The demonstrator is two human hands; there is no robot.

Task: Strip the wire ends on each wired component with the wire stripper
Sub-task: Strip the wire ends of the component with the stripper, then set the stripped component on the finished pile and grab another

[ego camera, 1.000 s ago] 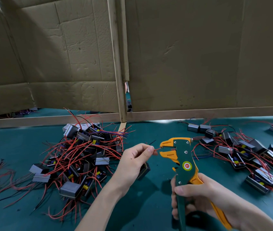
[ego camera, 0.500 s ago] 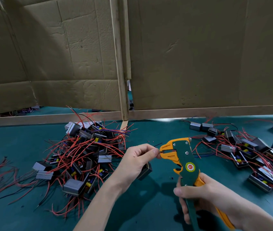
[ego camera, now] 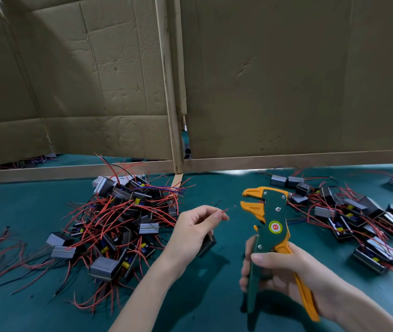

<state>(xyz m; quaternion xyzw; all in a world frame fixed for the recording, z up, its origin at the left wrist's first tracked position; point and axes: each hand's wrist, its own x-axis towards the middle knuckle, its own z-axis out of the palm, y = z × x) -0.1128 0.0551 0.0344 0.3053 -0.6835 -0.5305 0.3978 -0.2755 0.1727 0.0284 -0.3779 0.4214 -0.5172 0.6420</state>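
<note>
- Wire stripper (ego camera: 273,219): green and orange, held upright over the counter (ego camera: 23,204), right of centre. The right hand (ego camera: 284,271) is wrapped round both handles. The jaws stand apart and face left.
- Wired component (ego camera: 207,244): a small dark block tucked under the lower fingers of the left hand (ego camera: 190,230). Thumb and forefinger pinch its red wire (ego camera: 224,210) just behind the tip. The tip points at the jaws, near them but not touching.
- Condition of this wire end: too small to tell whether it is bare yet.
- Handling note, as a judgement: feed the tip straight and level into the open jaws, and only a short way in. Keep the pinch close to the tip so the wire cannot buckle. Squeeze the handles in one full stroke. Hold the block firm so the pull does not strain its joint.
- Containers: no box, tray or bin in view.
- Loose stock, left heap (ego camera: 118,219): blocks tangled in red wires, lying on the counter.
- Loose stock, right spread (ego camera: 358,216): more blocks, flatter and more scattered. Which lot is finished cannot be told.
- Cardboard screen (ego camera: 286,80): stands behind the counter and holds nothing visible.
</note>
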